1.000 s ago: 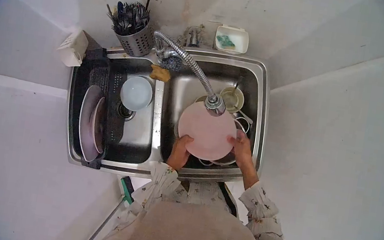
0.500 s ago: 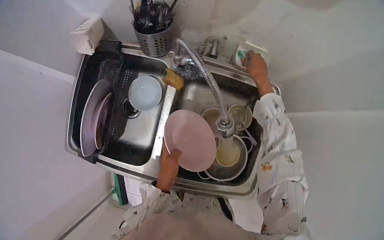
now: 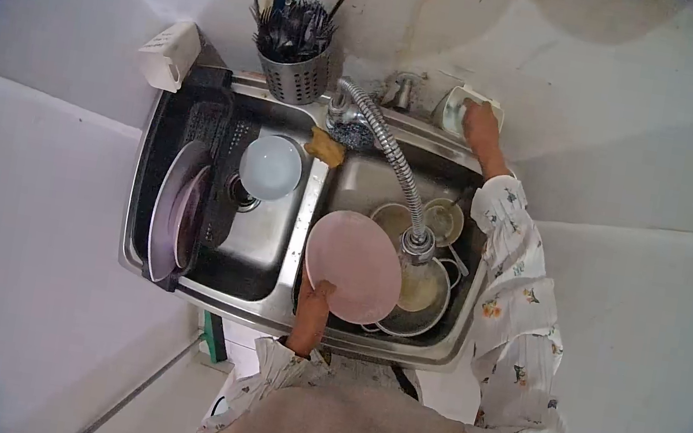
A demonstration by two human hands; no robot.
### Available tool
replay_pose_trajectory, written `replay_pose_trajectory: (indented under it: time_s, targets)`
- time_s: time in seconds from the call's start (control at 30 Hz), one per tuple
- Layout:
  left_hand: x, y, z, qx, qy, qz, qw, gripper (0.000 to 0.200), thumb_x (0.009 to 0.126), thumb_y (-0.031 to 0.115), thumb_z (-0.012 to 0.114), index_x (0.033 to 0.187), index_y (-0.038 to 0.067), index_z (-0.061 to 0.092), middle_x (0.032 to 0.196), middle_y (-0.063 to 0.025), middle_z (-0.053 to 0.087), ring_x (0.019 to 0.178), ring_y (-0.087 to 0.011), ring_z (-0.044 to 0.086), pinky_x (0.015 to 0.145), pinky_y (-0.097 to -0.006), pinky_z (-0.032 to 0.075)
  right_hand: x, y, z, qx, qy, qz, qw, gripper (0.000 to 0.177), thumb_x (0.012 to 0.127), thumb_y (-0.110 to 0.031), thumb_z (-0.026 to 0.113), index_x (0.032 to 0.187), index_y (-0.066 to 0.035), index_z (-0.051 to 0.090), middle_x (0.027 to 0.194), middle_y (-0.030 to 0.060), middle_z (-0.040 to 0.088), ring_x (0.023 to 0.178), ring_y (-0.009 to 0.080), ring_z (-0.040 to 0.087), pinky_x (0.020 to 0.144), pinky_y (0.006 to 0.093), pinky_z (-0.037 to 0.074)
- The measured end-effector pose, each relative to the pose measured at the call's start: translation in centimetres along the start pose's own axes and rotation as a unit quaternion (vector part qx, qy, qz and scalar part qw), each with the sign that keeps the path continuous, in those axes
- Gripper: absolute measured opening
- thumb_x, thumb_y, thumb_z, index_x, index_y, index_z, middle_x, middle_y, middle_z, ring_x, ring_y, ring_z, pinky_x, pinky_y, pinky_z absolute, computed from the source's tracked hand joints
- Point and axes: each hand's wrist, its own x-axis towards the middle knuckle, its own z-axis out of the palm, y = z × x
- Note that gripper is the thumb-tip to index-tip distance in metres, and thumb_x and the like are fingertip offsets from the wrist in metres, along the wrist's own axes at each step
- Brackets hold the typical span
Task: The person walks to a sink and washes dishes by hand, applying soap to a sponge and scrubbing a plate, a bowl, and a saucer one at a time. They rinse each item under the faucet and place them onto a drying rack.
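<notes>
Mid-dishes at the double stainless steel sink [image 3: 288, 235]. My left hand [image 3: 318, 297] is pinching the round pink plate [image 3: 354, 265] by its near rim, thumb on top and fingers tucked underneath. I'm holding it tilted over the right basin, near the front edge, just beside the head of the springy metal tap [image 3: 391, 156]. Below it is a pile of dirty stuff, including a steel pot with cloudy water [image 3: 425, 293] and a couple of small bowls.

My right hand [image 3: 478, 124] is stretched out to the small white plastic tray [image 3: 455, 106] just past the back right corner of the sink. The fingers are curled down into it, but I honestly can't tell if they've closed on anything, because the hand hides what's in there.

So I'd call this the fetch-the-scrubber bit, with the plate waiting to be wiped. The next move needs whatever comes out of that tray brought back across the tap hose without knocking it. The left hand also has to keep the plate steady, since a one-handed hold on a wet rim is slippery.

The left basin has a black rack with plates stood on edge [image 3: 177, 214] and a pale upturned bowl [image 3: 270, 167].
</notes>
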Motion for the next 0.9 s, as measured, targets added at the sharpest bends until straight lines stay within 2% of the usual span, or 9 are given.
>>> replay_pose_trajectory:
  time_s: [0.2, 0.3, 0.37, 0.4, 0.47, 0.57, 0.73, 0.8, 0.9]
  targets:
    - [0.1, 0.4, 0.9, 0.02, 0.03, -0.056, 0.998, 0.068, 0.071, 0.003, 0.044, 0.136, 0.004, 0.025, 0.126, -0.0144, 0.042, 0.115, -0.0268, 0.042, 0.099, -0.0348, 0.032, -0.6, -1.0, 0.9, 0.009, 0.05, 0.055, 0.997, 0.023, 0.078, -0.007, 0.049, 0.099, -0.002, 0.058, 0.095, 0.028, 0.053, 0.086, 0.0417, 0.058, 0.073, 0.0459, 0.049]
    - [0.5, 0.3, 1.2, -0.028, 0.0, -0.022, 0.999, 0.068, 0.071, 0.003, 0.044, 0.136, 0.003, 0.026, 0.126, -0.0148, 0.041, 0.116, -0.0271, 0.041, 0.099, -0.035, 0.031, -0.5, 0.0, 2.6, 0.042, 0.125, 0.059, 0.99, 0.023, 0.08, -0.009, 0.05, 0.102, -0.002, 0.057, 0.095, 0.0242, 0.055, 0.082, 0.0342, 0.06, 0.07, 0.0412, 0.051]
    - [0.9, 0.6, 1.6, 0.017, 0.025, -0.028, 0.999, 0.067, 0.072, 0.003, 0.045, 0.136, 0.003, 0.026, 0.126, -0.0154, 0.041, 0.116, -0.027, 0.04, 0.1, -0.0353, 0.03, -1.5, 0.8, 3.0, 0.487, 0.077, 0.219, 0.842, 0.022, 0.085, -0.012, 0.05, 0.104, -0.003, 0.054, 0.095, 0.0158, 0.057, 0.078, 0.0241, 0.059, 0.065, 0.0354, 0.051]
    - [0.8, 0.3, 1.3, 0.02, 0.016, -0.022, 0.999, 0.067, 0.072, 0.003, 0.045, 0.136, 0.003, 0.026, 0.126, -0.0154, 0.041, 0.116, -0.027, 0.04, 0.1, -0.0353, 0.03, -3.0, 1.0, 2.4, 0.486, 0.087, 0.219, 0.842, 0.022, 0.085, -0.012, 0.05, 0.104, -0.003, 0.054, 0.095, 0.0158, 0.057, 0.078, 0.0241, 0.059, 0.065, 0.0354, 0.051]
    - [0.4, -0.2, 0.3, 0.01, 0.001, -0.006, 1.0, 0.066, 0.073, 0.004, 0.045, 0.136, 0.003, 0.026, 0.127, -0.0161, 0.04, 0.117, -0.0273, 0.039, 0.1, -0.0347, 0.029, -7.9, -0.2, -0.7, 0.754, 0.114, 0.249, 0.597, 0.022, 0.088, -0.016, 0.049, 0.106, -0.003, 0.053, 0.094, 0.0078, 0.056, 0.076, 0.0168, 0.056, 0.064, 0.0315, 0.05]
    - [1.6, -1.9, -1.5, 0.036, -0.026, 0.074, 0.996, 0.064, 0.074, 0.006, 0.045, 0.136, 0.003, 0.026, 0.127, -0.0165, 0.039, 0.116, -0.028, 0.039, 0.1, -0.0342, 0.029, -16.3, -3.4, -3.3, 0.729, 0.066, 0.316, 0.604, 0.021, 0.088, -0.017, 0.048, 0.104, -0.004, 0.053, 0.093, 0.0053, 0.056, 0.075, 0.016, 0.056, 0.063, 0.0294, 0.048]
    - [0.5, 0.9, -1.0, 0.02, -0.032, 0.052, 0.998, 0.057, 0.087, 0.021, 0.045, 0.137, 0.003, 0.025, 0.13, -0.0174, 0.037, 0.119, -0.0282, 0.037, 0.101, -0.0355, 0.028, -29.5, -11.3, 0.6, 0.69, -0.11, 0.378, 0.607, 0.027, 0.082, -0.017, 0.06, 0.105, -0.005, 0.054, 0.094, 0.0031, 0.057, 0.079, 0.0167, 0.055, 0.067, 0.0304, 0.046]
    - [-0.3, 2.4, -0.2, 0.027, -0.04, 0.054, 0.997, 0.057, 0.091, 0.03, 0.044, 0.137, 0.003, 0.024, 0.131, -0.0177, 0.036, 0.12, -0.0284, 0.037, 0.101, -0.0363, 0.028, -30.9, -15.8, 1.1, 0.498, -0.034, 0.252, 0.829, 0.023, 0.086, -0.019, 0.055, 0.103, -0.004, 0.055, 0.095, 0.0102, 0.061, 0.09, 0.0255, 0.057, 0.079, 0.038, 0.044]
    - [-0.4, 1.9, -0.2, 0.083, -0.051, 0.065, 0.993, 0.062, 0.092, 0.042, 0.043, 0.135, 0.001, 0.027, 0.132, -0.0154, 0.038, 0.12, -0.0278, 0.039, 0.102, -0.0386, 0.029, -27.7, -19.2, 0.4, 0.426, 0.021, 0.229, 0.875, 0.021, 0.079, -0.011, 0.059, 0.098, -0.003, 0.057, 0.096, 0.0152, 0.06, 0.092, 0.0336, 0.055, 0.081, 0.0415, 0.043]
